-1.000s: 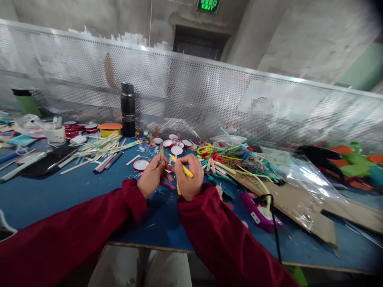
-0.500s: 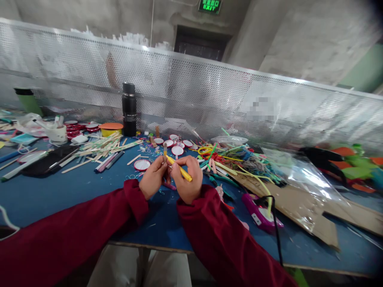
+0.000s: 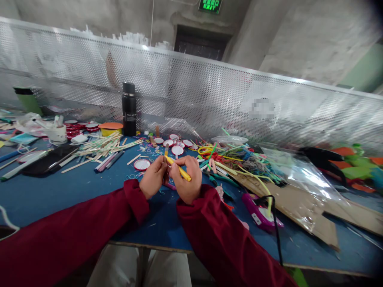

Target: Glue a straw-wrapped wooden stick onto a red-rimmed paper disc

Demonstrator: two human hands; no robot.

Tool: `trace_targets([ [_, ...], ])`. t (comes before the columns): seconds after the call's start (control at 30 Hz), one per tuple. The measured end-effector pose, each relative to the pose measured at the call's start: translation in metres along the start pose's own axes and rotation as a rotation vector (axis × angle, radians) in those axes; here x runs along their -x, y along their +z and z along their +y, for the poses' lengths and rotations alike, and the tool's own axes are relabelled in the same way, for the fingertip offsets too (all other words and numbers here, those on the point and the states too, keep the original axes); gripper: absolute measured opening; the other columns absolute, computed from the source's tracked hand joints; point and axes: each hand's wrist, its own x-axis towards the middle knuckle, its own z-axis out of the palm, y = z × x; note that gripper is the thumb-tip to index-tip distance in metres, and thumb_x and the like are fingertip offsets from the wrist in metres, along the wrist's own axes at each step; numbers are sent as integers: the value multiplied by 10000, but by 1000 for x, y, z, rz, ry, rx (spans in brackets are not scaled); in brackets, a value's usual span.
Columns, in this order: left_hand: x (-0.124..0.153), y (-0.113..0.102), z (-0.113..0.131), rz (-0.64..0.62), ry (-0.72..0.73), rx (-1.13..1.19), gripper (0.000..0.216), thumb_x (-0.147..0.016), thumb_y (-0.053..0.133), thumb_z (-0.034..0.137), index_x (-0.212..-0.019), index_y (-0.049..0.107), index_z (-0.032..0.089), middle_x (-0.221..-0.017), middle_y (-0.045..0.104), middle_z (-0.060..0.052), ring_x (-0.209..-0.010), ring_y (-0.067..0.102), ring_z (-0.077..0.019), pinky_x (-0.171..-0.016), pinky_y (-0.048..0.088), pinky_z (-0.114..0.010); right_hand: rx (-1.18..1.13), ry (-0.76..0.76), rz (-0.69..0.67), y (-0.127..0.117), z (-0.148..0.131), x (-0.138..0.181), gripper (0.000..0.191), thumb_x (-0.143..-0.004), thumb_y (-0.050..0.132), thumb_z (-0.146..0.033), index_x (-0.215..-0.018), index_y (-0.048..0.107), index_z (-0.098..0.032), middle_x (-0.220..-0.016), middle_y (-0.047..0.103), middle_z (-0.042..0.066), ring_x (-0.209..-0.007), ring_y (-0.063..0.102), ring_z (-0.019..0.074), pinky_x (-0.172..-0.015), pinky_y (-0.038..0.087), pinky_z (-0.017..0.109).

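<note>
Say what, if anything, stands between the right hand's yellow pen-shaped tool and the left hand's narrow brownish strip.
Nothing visible: the yellow pen-shaped tool ends close beside the narrow brownish strip; contact unclear.

**Head-worn viewpoint, facing forward and down**

The camera sits on the person's head and looks out above two dark red sleeves point(image 3: 89, 223), which enter from the lower left and the bottom edge. Pale trouser legs point(image 3: 169, 269) appear lowest, seen from above. The left hand point(image 3: 152, 179) and right hand point(image 3: 189, 181) lie near the lens, just below centre, over a blue table point(image 3: 68, 189) spanning the width. Farther off, a perforated screen point(image 3: 191, 95) crosses the field, its top edge sloping down rightward. Beyond it stand a grey wall point(image 3: 290, 40) and doorway point(image 3: 200, 43); the upper margin crops an exit sign point(image 3: 210, 6).
</note>
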Motion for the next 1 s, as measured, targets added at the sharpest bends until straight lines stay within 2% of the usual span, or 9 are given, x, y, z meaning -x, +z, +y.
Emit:
trace_targets([
  [0.13, -2, -2, 0, 18, 26, -64, 191, -916, 529, 337, -797, 455, 207, -629, 514, 58, -438, 459, -79, -414, 366, -200, 26, -3, -3, 1, 1, -1, 92, -864, 547, -214, -773, 549, -230, -733, 647, 2, -751, 584, 186, -784, 438, 359],
  [0.27, -1, -3, 3, -11, 14, -72, 165, -941, 498, 362, -882, 475, 210, -637, 558, 49, -424, 465, -82, -418, 358, -198, 99, 41, 29, 1, 9, -4, 120, -855, 572, -206, -741, 540, -228, -677, 615, -10, -702, 572, 183, -795, 427, 362],
  [0.37, 1, -1, 7, -18, -40, -10, 178, -943, 491, 387, -911, 452, 217, -651, 588, 40, -426, 473, -86, -422, 344, -195, 67, 87, 33, 0, 14, -5, 79, -901, 560, -238, -832, 594, -222, -748, 657, 2, -734, 601, 181, -804, 430, 351],
  [0.47, 2, 1, 10, -23, -62, 32, 197, -932, 512, 402, -927, 454, 214, -655, 587, 41, -427, 480, -86, -428, 345, -195, 5, 99, -67, -1, 13, -6, 177, -982, 483, -297, -993, 646, -228, -873, 718, 20, -816, 642, 177, -852, 422, 348],
  [0.6, 2, 1, 8, -27, -38, -25, 264, -920, 546, 462, -893, 508, 202, -642, 559, 40, -444, 522, -102, -411, 336, -205, -45, 204, -291, 2, 12, -5, 284, -1002, 440, -369, -939, 679, -228, -755, 700, 10, -727, 634, 175, -770, 436, 327],
  [0.67, 2, 1, 7, -43, -70, -55, 295, -916, 549, 491, -886, 538, 197, -631, 563, 34, -472, 554, -119, -416, 355, -210, -127, 277, -339, 4, 13, -3, 269, -980, 474, -399, -937, 679, -231, -751, 690, 5, -719, 631, 174, -711, 452, 303],
  [0.77, 3, 0, 7, -79, -114, -67, 325, -917, 538, 512, -911, 588, 191, -619, 587, 24, -506, 586, -136, -438, 394, -216, -265, 353, -312, 8, 16, 1, 242, -943, 528, -423, -921, 678, -235, -808, 694, 3, -740, 633, 169, -691, 485, 285],
  [0.9, 3, 0, 9, -105, -121, -65, 382, -901, 551, 545, -848, 627, 174, -592, 593, 18, -481, 583, -132, -447, 404, -225, -408, 416, -225, 15, 19, 5, 224, -903, 583, -428, -885, 688, -231, -886, 708, 19, -816, 652, 185, -746, 530, 305],
  [1.0, 3, 0, 8, -118, -118, -38, 385, -889, 572, 549, -830, 627, 173, -587, 583, 23, -454, 561, -121, -437, 387, -225, -490, 467, -186, 18, 19, 6, 214, -881, 604, -427, -861, 682, -228, -862, 699, 20, -780, 649, 181, -708, 539, 300],
])
